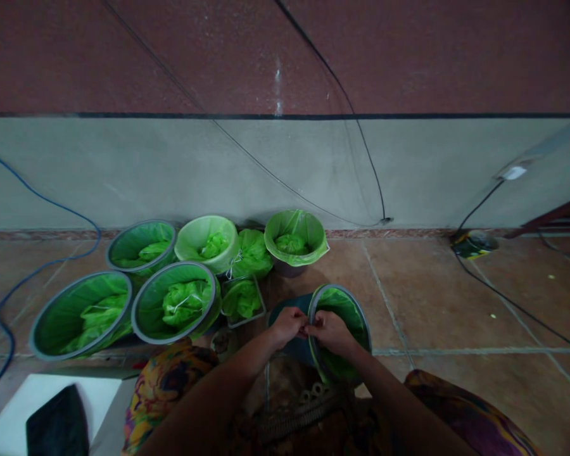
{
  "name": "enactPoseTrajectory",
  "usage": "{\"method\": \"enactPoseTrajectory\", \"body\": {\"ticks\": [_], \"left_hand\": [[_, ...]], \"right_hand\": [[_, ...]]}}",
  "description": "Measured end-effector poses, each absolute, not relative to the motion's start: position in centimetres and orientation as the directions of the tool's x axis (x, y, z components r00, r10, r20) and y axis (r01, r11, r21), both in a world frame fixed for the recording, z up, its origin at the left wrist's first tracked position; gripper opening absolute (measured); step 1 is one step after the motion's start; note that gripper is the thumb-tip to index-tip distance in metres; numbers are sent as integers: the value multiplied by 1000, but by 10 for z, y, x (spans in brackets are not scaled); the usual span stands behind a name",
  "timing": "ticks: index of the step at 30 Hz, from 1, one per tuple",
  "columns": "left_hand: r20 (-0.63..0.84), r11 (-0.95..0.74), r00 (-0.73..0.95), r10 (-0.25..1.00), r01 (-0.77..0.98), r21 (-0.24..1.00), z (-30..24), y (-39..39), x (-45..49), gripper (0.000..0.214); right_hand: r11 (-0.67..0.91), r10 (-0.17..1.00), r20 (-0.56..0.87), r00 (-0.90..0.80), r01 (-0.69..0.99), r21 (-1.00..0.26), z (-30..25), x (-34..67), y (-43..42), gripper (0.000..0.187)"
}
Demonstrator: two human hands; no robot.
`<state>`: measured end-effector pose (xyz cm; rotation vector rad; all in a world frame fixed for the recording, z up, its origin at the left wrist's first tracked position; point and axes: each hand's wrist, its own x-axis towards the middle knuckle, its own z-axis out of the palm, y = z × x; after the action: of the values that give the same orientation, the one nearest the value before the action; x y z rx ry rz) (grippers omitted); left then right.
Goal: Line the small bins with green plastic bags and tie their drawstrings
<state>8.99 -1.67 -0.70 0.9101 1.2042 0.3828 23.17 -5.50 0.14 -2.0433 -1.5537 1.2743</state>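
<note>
Between my knees a bucket (344, 373) lined with a thin green bag (354, 323) leans on its side, its grey rim facing right. Beside it a dark blue surface (292, 304) shows, possibly the bucket's outer wall. My left hand (289, 326) is closed in a pinch just outside the rim's left edge. Reaching across the opening, my right hand (331, 332) has its fingers bent over that same edge. The fingertips of both hands meet there. Whatever lies between the left fingers is too small to make out.
To the left stand several green-lined buckets (133, 294) holding bunched green bags. A square basket (263, 301) and another lined bucket (292, 269) sit near the wall. A blue hose (12, 316) runs at far left. A dark cable (517, 304) crosses the tiles at right.
</note>
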Motion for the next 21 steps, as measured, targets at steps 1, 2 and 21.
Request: {"method": "enactPoseTrajectory", "body": {"ticks": [1,2,21], "left_hand": [[-627,584,345,698,231,778,-8,-17,91,11],[-621,563,339,707,262,784,-8,-17,92,12],[-610,509,315,727,350,787,-12,-17,96,15]], "right_hand": [[-381,881,-471,38,645,-662,3,232,-55,20],[-376,884,-466,41,655,-655,5,231,-55,19],[-313,901,-434,20,724,-615,27,229,-55,12]]}}
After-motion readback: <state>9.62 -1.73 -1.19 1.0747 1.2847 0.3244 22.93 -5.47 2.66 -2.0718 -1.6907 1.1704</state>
